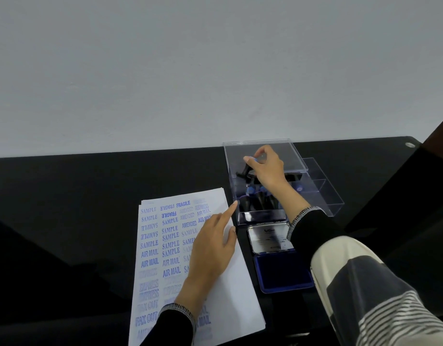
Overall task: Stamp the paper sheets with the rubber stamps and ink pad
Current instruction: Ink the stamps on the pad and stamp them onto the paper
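Note:
A stack of white paper sheets (pixel 243 278) lies on the black table, its top sheet covered in blue stamped words. My left hand (pixel 213 248) rests flat on the sheet, index finger stretched toward the box. My right hand (pixel 265 168) reaches into a clear plastic box (pixel 263 216) and pinches a black rubber stamp (pixel 245 171) with a blue top. More black stamps (pixel 255 203) stand inside the box. The open ink pad (pixel 285 270), blue with a silver lid (pixel 265 238) folded back, sits just right of the paper.
The box's clear lid (pixel 295 156) stands open behind it, beside a second clear compartment (pixel 325 193) to the right. A pale wall runs along the table's far edge. The table (pixel 90 186) ends at a corner on the far right.

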Tool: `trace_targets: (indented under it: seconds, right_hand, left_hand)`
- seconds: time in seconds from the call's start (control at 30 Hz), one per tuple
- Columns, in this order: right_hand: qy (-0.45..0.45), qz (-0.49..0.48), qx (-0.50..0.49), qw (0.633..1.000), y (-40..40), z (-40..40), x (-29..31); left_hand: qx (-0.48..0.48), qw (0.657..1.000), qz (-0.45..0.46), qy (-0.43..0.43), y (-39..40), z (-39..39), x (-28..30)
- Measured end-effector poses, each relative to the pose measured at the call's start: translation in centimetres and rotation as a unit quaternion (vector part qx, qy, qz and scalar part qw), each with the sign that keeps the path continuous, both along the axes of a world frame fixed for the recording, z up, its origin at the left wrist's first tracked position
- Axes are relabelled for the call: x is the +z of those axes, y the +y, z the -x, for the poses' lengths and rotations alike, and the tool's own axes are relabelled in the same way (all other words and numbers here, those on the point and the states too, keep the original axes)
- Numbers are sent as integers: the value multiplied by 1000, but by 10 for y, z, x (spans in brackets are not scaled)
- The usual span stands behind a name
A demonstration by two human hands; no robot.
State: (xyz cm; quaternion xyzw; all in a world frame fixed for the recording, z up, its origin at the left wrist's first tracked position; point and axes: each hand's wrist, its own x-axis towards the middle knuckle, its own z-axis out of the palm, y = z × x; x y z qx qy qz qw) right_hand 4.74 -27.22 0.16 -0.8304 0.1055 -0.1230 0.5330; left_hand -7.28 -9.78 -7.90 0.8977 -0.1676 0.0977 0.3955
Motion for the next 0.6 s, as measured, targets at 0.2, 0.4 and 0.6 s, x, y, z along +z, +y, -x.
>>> trace_targets:
  seconds: [0.2,0.4,0.6]
  right_hand:
    - [66,151,61,984,10,-5,-13]
    - [110,256,87,957,13,-4,-13]
    - [91,257,39,961,11,-4,-6]
  left_hand:
    - [-3,1000,0,-8,0,-1,-2]
    - [-4,1000,6,-22,-1,-1,-3]
    - [-5,999,4,-32,-1,-2,-5]
